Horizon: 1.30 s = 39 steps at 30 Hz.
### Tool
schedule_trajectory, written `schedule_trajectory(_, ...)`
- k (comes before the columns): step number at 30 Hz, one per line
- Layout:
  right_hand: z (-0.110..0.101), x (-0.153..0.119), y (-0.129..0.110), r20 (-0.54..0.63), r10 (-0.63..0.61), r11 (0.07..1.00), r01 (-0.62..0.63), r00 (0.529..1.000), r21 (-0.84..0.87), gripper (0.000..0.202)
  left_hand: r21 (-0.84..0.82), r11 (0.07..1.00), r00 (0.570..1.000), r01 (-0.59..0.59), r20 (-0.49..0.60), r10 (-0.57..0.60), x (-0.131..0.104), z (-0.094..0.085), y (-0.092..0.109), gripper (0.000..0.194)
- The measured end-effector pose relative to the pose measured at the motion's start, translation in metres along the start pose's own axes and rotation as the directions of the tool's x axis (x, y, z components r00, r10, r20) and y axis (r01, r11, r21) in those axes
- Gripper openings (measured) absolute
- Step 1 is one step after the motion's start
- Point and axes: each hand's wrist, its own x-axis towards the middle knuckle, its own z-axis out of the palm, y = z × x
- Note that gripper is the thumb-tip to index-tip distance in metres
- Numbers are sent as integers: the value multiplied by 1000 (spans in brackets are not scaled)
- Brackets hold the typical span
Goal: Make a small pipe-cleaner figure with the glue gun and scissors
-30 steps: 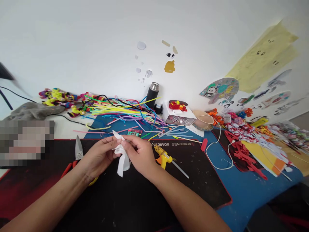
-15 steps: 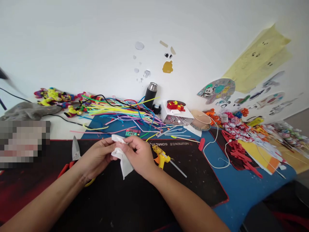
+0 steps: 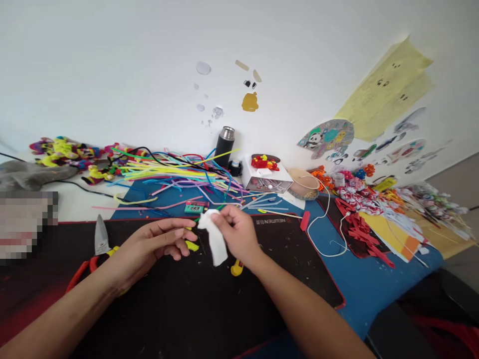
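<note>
A crumpled white tissue (image 3: 216, 239) hangs from my right hand (image 3: 239, 234), pinched between thumb and fingers above the black mat (image 3: 194, 309). My left hand (image 3: 159, 242) is apart from it on the left, fingers spread and holding nothing. A small yellow-green piece (image 3: 192, 246) shows just beyond the left fingertips. Scissors (image 3: 101, 239) with red and yellow handles lie left of my left hand, partly covered by the forearm. Part of a yellow tool (image 3: 236, 269) shows beneath my right hand, which hides the rest.
Behind the hands lies a pile of colourful pipe cleaners (image 3: 175, 169). A black flask (image 3: 225, 147), a white box (image 3: 267, 177) and a straw hat (image 3: 303, 183) stand by the wall. Red strips (image 3: 359, 234) and a white cable (image 3: 329, 204) lie right.
My left hand has let go of the tissue and its fingers have opened. My right hand has moved right with the tissue, now covering most of the yellow tool. The view has shifted slightly.
</note>
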Motion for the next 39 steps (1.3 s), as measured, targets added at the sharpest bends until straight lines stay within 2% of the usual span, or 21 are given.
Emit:
schedule_trajectory(4,-66,5,-1,-184,-51,974,8,982,-226,44,32,999,1000,-25,-17,26,2,-4,-1,42)
schedule_trajectory(6,-107,8,1,-271,-109,916,-9,956,-400,43,38,999,999,-29,-38,31,3,-4,-2,41)
schedule_trajectory(8,-147,10,5,-326,-149,793,-84,934,-603,41,49,999,998,-24,-61,27,3,-3,-1,43)
schedule_trajectory(11,-198,14,12,-416,-110,473,-321,903,-821,36,69,998,997,-11,-80,17,2,1,2,45)
schedule_trajectory(15,-245,19,25,-491,-72,361,-437,868,-824,28,72,997,996,-16,-89,23,2,1,3,45)
schedule_trajectory(18,-263,18,38,-508,-13,315,-478,862,-820,35,80,996,995,-28,-95,36,3,-2,1,46)
schedule_trajectory(21,-266,19,51,-486,12,306,-466,874,-830,35,74,996,993,-40,-107,47,3,-3,1,45)
schedule_trajectory(25,-245,35,60,-394,-20,322,-368,919,-873,36,77,997,992,-15,-123,25,4,0,4,43)
schedule_trajectory(32,-188,96,44,-228,-68,321,-195,971,-927,42,105,994,988,-22,-148,37,5,0,9,43)
schedule_trajectory(39,-160,134,36,-229,-6,262,-219,973,-940,39,115,993,994,-30,-100,42,1,2,12,44)
